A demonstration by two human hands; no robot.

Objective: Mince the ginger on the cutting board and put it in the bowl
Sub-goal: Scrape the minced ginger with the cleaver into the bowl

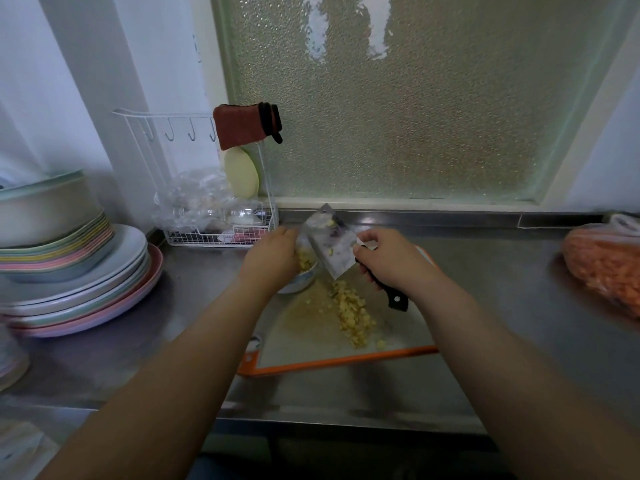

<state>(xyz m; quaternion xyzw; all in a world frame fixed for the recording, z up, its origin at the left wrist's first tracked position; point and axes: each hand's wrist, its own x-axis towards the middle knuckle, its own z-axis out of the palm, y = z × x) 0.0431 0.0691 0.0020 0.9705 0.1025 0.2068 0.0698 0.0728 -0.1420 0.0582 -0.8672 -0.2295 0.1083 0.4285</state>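
Head view: the right hand (pixel 391 258) is closed around the black riveted handle of a broad, flat steel cleaver (pixel 330 244), whose rectangular blade is tilted up over the bowl (pixel 299 280) with a few pale bits stuck to its face. The left hand (pixel 273 258) hovers over the small white round bowl, fingers curled down beside the blade; whether it grips anything I cannot tell. Some yellow minced ginger shows in the bowl under that hand. Most of the minced ginger (pixel 353 313), in small rough cubes, lies in a loose strip on the cutting board (pixel 311 355), a pale smooth slab with an orange rim. The board rests on a dull stainless worktop (pixel 502 306). Left stands a stack of pastel plates (pixel 79 285); behind, a white wire rack (pixel 221 233) under frosted pebbled window glass (pixel 415 116).
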